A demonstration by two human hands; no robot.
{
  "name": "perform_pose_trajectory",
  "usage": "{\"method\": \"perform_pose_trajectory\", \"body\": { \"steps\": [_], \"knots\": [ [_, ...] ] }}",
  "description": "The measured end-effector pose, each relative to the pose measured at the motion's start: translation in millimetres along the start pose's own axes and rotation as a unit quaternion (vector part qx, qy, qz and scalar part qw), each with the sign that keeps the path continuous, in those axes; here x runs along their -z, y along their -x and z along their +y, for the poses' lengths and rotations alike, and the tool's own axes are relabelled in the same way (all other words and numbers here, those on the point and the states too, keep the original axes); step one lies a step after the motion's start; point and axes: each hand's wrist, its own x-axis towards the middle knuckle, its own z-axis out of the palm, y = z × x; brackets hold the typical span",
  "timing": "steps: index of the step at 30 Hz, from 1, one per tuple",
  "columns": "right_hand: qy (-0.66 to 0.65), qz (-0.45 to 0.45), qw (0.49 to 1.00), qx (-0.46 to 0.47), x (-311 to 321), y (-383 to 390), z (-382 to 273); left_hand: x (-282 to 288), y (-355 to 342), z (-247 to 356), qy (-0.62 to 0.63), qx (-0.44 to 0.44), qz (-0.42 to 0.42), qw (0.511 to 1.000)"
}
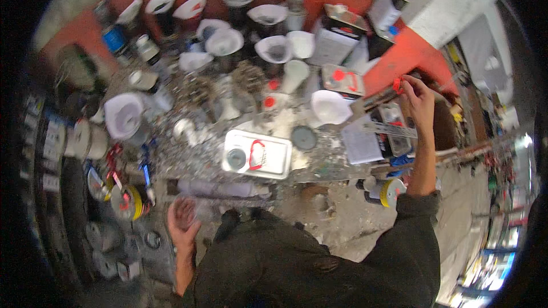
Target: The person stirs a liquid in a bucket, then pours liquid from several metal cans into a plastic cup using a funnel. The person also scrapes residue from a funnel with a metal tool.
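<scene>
My right hand is raised at the right, past the bench's edge, with thumb and fingers pinched on a small red cap. My left hand hangs low beside the bench's front edge, blurred; its thumb stands apart from the palm and it holds nothing that I can make out. Between the two, at the front of the bench, is a silver rectangular can with a red handle and a round grey spot on its top. A dark grey round lid lies just to its right.
The paint-spattered bench carries several cups with white paper strainers along the back. Red caps lie mid-bench. Rectangular cans stand at the back right. An open box sits beside my right hand. Yellow-banded tins hang lower left.
</scene>
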Motion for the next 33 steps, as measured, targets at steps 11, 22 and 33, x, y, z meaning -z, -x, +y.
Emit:
{"method": "perform_pose_trajectory", "body": {
  "steps": [11,22,33],
  "knots": [
    [-0.011,-0.406,0.859,0.312,-216,126,-194,-8,-8,2,0.124,-0.002,-0.011,0.992],
    [0.175,-0.438,0.81,0.349,-240,142,-225,37,-17,-23,0.164,0.019,-0.009,0.986],
    [0.251,-0.408,0.796,0.369,-233,142,-244,58,-31,-29,0.183,-0.009,-0.045,0.982]
  ]
}}
